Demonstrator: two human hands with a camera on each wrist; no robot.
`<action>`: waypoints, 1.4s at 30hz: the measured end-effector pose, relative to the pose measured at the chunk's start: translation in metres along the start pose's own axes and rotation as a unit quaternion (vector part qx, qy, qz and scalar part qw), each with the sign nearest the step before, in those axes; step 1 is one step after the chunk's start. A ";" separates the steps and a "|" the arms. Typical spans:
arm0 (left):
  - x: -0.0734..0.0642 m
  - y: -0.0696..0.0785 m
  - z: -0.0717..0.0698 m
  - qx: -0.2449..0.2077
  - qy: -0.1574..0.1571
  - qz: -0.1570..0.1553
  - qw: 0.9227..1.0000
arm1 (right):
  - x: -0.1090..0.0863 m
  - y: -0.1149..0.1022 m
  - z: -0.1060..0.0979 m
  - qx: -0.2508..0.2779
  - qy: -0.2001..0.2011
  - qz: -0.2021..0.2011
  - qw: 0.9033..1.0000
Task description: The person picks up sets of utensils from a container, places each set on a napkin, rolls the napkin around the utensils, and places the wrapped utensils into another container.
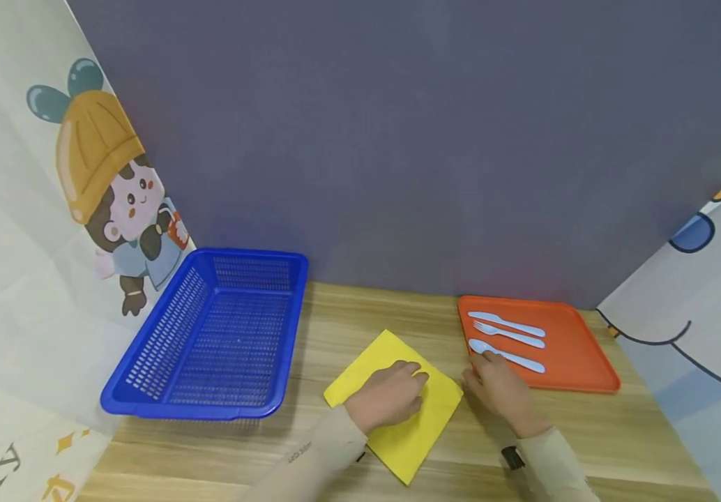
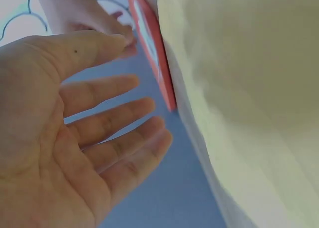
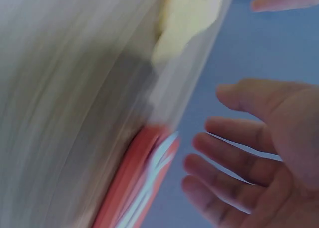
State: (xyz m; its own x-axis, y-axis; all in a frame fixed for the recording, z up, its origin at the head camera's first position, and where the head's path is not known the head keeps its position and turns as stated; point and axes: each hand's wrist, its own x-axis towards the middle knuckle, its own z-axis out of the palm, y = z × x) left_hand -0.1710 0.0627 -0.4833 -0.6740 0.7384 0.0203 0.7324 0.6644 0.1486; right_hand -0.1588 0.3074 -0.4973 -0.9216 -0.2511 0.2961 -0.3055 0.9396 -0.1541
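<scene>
A square yellow napkin-like sheet (image 1: pixel 409 450) lies on the table, turned corner-on. Over it hovers my left hand (image 1: pixel 388 396), holding nothing; the left wrist view shows its fingers spread and loosely bent, apart from the sheet. My right hand (image 1: pixel 501 392) is at the near left edge of an orange tray (image 1: pixel 577 348), close by the spoon (image 1: pixel 524 362). In the right wrist view its relaxed fingers (image 3: pixel 227 168) hold nothing and stand clear of the tray. On the tray, a pale plastic knife (image 1: pixel 514 324), a fork (image 1: pixel 517 337) and the spoon lie side by side.
A blue perforated plastic basket (image 1: pixel 285 348) stands at the left of the wood-grain table (image 1: pixel 335 314). A grey panel (image 1: pixel 398 139) rises behind, with cartoon-printed sheets (image 1: pixel 21 279) at both sides.
</scene>
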 end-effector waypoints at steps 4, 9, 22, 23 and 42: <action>0.028 0.019 0.004 0.002 -0.028 0.008 1.000 | 0.003 0.034 -0.004 -0.014 0.001 0.022 1.000; 0.055 0.044 0.011 0.023 -0.036 0.037 0.998 | 0.003 0.068 -0.003 -0.023 -0.020 0.056 0.998; 0.096 0.058 0.031 0.072 -0.067 0.032 0.995 | 0.004 0.087 0.006 -0.045 -0.008 0.050 0.998; 0.097 0.058 0.031 0.073 -0.066 0.031 0.995 | 0.004 0.086 0.006 -0.045 -0.006 0.051 0.998; 0.062 0.035 0.020 0.045 -0.031 0.041 0.998 | 0.014 0.060 -0.008 -0.069 0.027 0.004 0.997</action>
State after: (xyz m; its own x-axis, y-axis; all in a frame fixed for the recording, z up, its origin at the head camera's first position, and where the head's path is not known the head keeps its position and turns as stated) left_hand -0.1855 0.1337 -0.4963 -0.6060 0.7948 -0.0336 0.7925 0.6068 0.0605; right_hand -0.1883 0.3622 -0.4949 -0.9084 -0.2344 0.3462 -0.2595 0.9654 -0.0273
